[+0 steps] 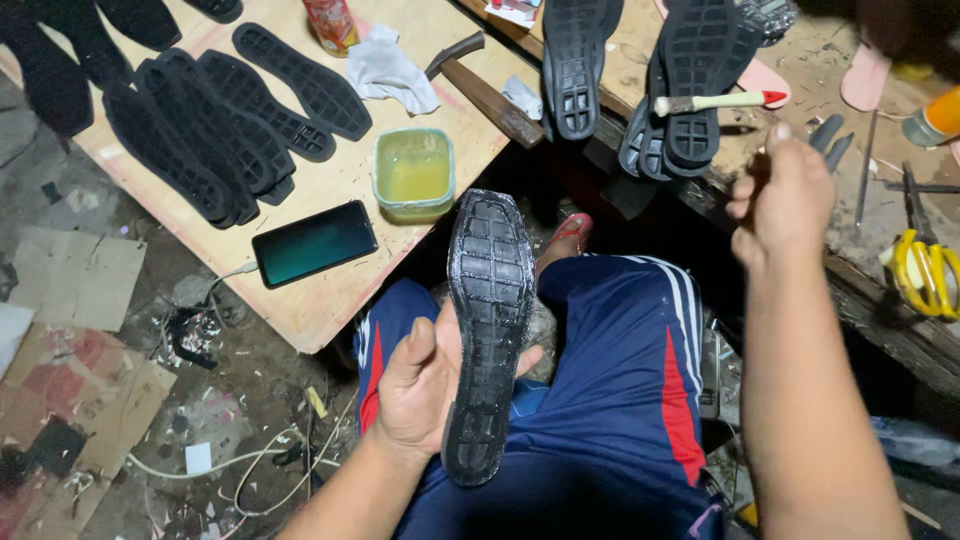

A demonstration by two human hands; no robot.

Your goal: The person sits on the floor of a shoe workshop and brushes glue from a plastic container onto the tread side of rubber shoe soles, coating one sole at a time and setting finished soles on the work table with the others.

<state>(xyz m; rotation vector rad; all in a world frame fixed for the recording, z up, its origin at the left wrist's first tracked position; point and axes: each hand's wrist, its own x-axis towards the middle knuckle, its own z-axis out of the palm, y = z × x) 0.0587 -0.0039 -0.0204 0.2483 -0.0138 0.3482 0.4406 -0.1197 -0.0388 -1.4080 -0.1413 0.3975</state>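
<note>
Holding a glistening black sole point(488, 330) over your lap, your left hand point(420, 385) clasps its edge; your right hand point(780, 195), fingers curled loosely, reaches toward the brush point(715, 101) far right; dry soles point(215, 125) wait far left.

A black rubber shoe sole point(489, 320), glossy and wet-looking, is shown tread-side up with its grid pattern visible, held lengthwise above the lap, heel end nearest the camera.

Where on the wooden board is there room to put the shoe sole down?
Bare wood lies between the green glue tub and the dark phone, and along the board's near edge below the phone. The far left is crowded with black rubber soles.
</note>
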